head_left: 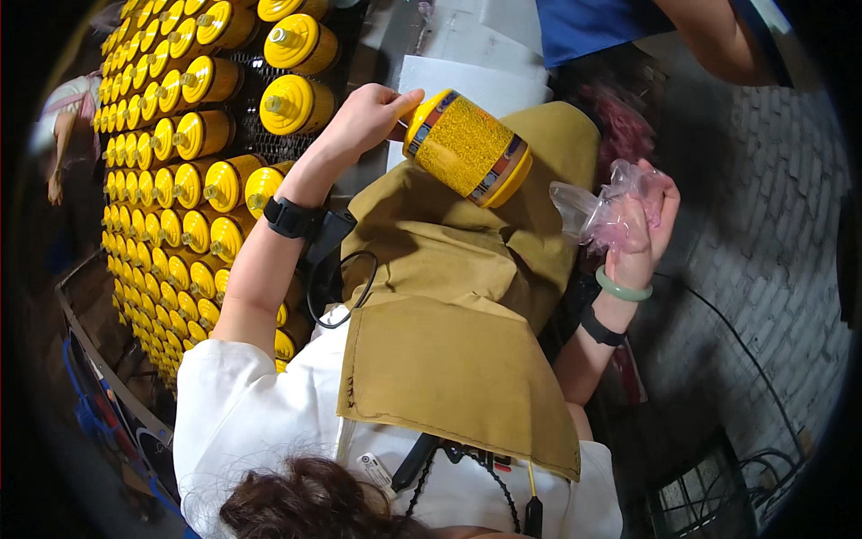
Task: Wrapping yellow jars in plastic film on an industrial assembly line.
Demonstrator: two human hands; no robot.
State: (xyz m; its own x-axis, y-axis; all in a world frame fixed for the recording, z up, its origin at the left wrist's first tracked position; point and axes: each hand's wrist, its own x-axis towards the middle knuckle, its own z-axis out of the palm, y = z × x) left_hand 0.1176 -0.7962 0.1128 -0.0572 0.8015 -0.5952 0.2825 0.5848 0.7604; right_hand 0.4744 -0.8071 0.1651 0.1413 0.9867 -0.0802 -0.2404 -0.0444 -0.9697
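Note:
A yellow cylindrical container point(469, 148) with a speckled yellow middle and patterned bands lies tilted above my lap. My left hand point(373, 115) grips its upper left end, and its neck is mostly hidden by my fingers. On the right, my right hand point(651, 220) is raised with crumpled clear plastic film point(611, 211) bunched in the palm and fingers. The film hangs toward the container but does not touch it. A tan apron point(449, 359) covers my lap below both hands.
Rows of similar yellow containers point(289, 105) with knobbed tops stand on a dark mesh surface at left. White sheets point(449, 81) lie beyond my lap. Another person's arm point(718, 36) reaches in at top right. A cable point(745, 346) runs along the brick floor point(772, 207).

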